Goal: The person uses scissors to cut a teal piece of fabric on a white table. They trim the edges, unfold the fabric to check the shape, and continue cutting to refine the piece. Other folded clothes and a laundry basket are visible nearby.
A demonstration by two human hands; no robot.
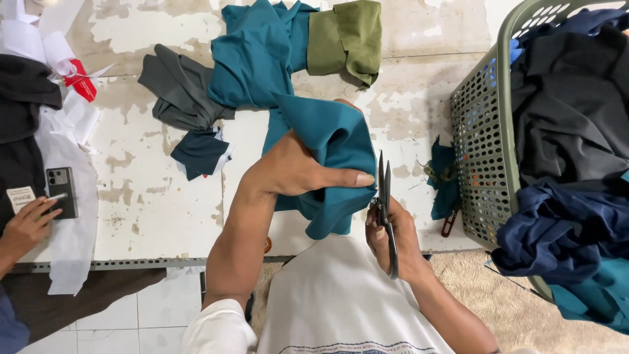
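Observation:
My left hand (pixel 298 170) grips a fold of teal cloth (pixel 334 141) and lifts it over the worn white table (pixel 151 203). The thumb lies along the cloth's right edge. My right hand (pixel 393 239) holds black scissors (pixel 384 196), blades together and pointing up, right beside that thumb and the cloth's edge. The teal cloth runs back across the table to a larger teal heap (pixel 252 56).
Grey (pixel 180 88), olive green (pixel 347 36) and dark navy (pixel 200 152) pieces lie near the heap. A green perforated basket (pixel 481 131) full of dark clothes stands at the right. At the left, another person's hand (pixel 26 226) touches a phone (pixel 61 190) among white strips.

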